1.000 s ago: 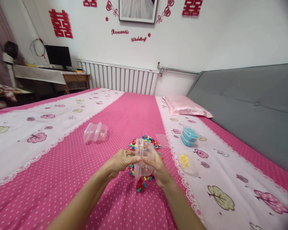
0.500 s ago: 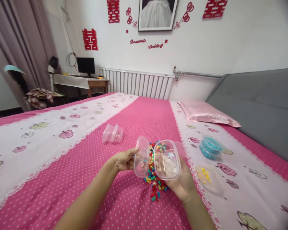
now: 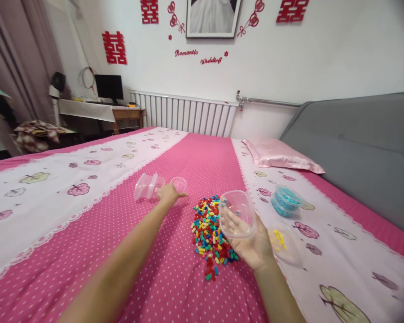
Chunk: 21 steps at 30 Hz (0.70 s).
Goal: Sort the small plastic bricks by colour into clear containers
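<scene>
In my right hand [image 3: 252, 246] is a clear plastic container [image 3: 238, 231], its open mouth turned toward me and my fingers behind it. My left hand [image 3: 168, 194] reaches out to the left, with its fingers around a clear plastic lid [image 3: 179, 183]; the hand hides part of the grip. Right beside that hand, stacked clear containers [image 3: 144, 186] lie on their side on the bed. Between my hands spreads a heap of small multicoloured building bricks [image 3: 207, 229], red, yellow, blue, green and white, just left of the held container.
To the right stand a clear tub of blue pieces [image 3: 286, 202] and a clear shallow lid or dish with yellow pieces [image 3: 279, 240]. A pink pillow [image 3: 279, 154] lies by the grey headboard [image 3: 357, 134]. Pink dotted bedding [image 3: 208, 154] covers the bed; a radiator [image 3: 185, 112] stands behind.
My left hand has carried the clear lid away from the heap, left and farther off, beside the stacked containers. My right hand keeps its container near the heap. The view has shifted slightly.
</scene>
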Each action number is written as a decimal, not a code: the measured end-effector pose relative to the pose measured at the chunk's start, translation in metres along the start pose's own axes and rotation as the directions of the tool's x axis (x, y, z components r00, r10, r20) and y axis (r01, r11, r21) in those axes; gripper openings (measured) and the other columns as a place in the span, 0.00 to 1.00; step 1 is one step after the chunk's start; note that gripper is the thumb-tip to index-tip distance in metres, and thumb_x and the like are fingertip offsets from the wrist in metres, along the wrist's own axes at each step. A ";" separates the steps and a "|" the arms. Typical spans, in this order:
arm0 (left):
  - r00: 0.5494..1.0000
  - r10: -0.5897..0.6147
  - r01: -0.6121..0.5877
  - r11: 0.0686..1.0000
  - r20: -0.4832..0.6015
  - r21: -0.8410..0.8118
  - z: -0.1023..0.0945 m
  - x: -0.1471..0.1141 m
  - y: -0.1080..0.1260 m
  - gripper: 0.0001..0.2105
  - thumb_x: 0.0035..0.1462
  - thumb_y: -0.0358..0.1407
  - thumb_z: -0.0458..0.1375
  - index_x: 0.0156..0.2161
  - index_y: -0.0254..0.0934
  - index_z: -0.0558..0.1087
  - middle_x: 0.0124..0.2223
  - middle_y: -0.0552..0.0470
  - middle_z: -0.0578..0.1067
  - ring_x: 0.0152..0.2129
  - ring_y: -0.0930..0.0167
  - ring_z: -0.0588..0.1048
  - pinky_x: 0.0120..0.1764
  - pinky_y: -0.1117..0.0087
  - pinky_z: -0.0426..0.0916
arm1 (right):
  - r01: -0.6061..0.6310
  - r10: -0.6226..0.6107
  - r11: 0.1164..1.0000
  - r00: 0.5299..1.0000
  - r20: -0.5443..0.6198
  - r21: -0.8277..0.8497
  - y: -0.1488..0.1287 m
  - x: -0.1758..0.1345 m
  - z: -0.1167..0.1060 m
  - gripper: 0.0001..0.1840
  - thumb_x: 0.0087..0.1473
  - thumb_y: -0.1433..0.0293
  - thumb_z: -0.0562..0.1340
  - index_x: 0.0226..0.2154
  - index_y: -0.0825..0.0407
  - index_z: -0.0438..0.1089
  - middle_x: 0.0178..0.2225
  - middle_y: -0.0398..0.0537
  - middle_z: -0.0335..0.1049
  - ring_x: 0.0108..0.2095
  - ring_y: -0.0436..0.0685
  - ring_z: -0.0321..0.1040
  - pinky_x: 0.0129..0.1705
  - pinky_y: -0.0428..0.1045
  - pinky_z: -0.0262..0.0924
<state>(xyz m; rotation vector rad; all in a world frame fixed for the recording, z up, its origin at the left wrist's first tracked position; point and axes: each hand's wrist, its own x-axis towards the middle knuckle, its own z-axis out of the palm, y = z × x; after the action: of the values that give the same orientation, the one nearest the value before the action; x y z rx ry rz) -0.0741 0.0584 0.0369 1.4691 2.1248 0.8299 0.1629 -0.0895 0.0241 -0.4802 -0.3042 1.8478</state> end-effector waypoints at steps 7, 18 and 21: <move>0.989 0.146 -0.149 0.971 -0.031 -0.185 -0.005 -0.048 0.041 0.18 0.51 0.50 0.51 0.30 0.34 0.70 0.22 0.49 0.68 0.26 0.66 0.70 0.28 0.71 0.60 | -0.025 0.027 0.995 0.999 -0.025 0.094 0.007 0.014 -0.002 0.34 0.54 0.57 0.51 0.54 0.67 0.53 0.44 0.64 0.67 0.41 0.57 0.69 0.39 0.49 0.67; 0.775 0.205 0.488 0.407 0.598 -0.772 0.010 -0.146 0.103 0.13 0.56 0.32 0.46 0.28 0.32 0.71 0.27 0.48 0.74 0.24 0.74 0.72 0.31 0.74 0.65 | -0.065 0.062 0.993 0.998 0.031 0.102 0.021 0.013 0.005 0.25 0.55 0.55 0.49 0.41 0.59 0.64 0.33 0.55 0.71 0.32 0.55 0.71 0.36 0.51 0.66; 0.766 0.305 0.426 0.419 0.566 -0.802 0.005 -0.148 0.107 0.16 0.57 0.37 0.45 0.30 0.31 0.73 0.33 0.45 0.76 0.34 0.71 0.73 0.43 0.71 0.63 | -0.069 0.064 0.991 0.997 0.046 0.114 0.019 0.013 0.004 0.24 0.55 0.55 0.49 0.39 0.59 0.65 0.31 0.54 0.72 0.32 0.55 0.71 0.36 0.50 0.66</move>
<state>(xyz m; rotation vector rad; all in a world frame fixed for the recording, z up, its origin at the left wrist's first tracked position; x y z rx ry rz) 0.0541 -0.0514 0.1082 0.8067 0.8341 1.0026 0.1414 -0.0835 0.0165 -0.3762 -0.2106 1.9301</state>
